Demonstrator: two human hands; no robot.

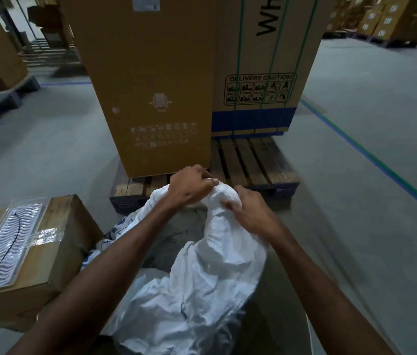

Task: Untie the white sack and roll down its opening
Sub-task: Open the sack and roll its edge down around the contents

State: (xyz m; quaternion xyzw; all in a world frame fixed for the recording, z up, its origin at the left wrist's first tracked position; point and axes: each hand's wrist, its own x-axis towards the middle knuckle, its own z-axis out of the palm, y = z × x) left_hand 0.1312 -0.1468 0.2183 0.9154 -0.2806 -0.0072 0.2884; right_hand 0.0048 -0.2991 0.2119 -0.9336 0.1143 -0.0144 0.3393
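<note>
Two hands on white sack (202, 283), slumped on floor (355, 201) before pallet (253, 160) of tall cartons. Left hand (189, 187) fingers pinching bunched neck; right hand (252, 210) fingers gripping cloth just below. Taped box (48, 252) left.

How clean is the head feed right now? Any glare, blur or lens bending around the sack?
Head view: dim warehouse light; the white sack is brightest and stays readable, folds showing. Both hands, left hand and right hand, look slightly soft. Glare streaks the plastic tray on the small carton. Wide-angle bending tilts the tall carton; far stacks are blurred.
</note>
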